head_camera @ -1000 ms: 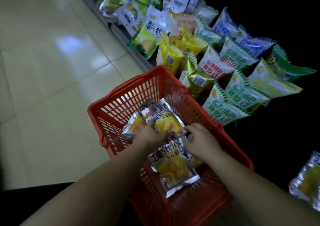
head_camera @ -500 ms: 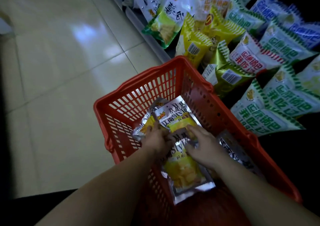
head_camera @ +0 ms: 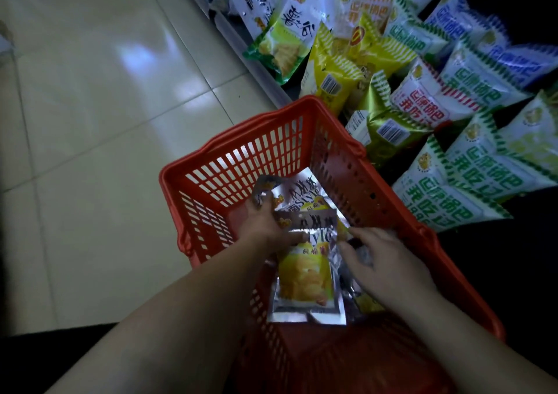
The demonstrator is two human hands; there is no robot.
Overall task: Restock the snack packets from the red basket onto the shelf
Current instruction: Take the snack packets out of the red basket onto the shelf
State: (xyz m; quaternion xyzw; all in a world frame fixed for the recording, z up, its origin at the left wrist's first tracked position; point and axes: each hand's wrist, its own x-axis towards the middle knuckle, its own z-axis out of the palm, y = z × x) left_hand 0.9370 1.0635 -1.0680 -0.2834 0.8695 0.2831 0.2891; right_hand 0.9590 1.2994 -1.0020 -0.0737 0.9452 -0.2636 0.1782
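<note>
Head view: red basket [head_camera: 377, 200], packets [head_camera: 305, 276] inside, left grip [head_camera: 265, 221] around them, right grip [head_camera: 389, 260] apart.

You have on the list a red basket [head_camera: 256, 158] with slotted lattice walls, silver foil packets [head_camera: 302, 276] printed yellow, green-and-white bags [head_camera: 453, 194] with striped edges, a yellow bag [head_camera: 332, 73], a blue-and-white bag [head_camera: 513, 58], and pale cream floor tiles [head_camera: 90, 122].

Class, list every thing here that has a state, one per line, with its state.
red basket: upright, holds silver packets.
silver packets: in the basket, overlapping.
left hand: grips the upper silver packets.
right hand: among the packets; grip unclear.
shelf packets: piled, overlapping.
</note>
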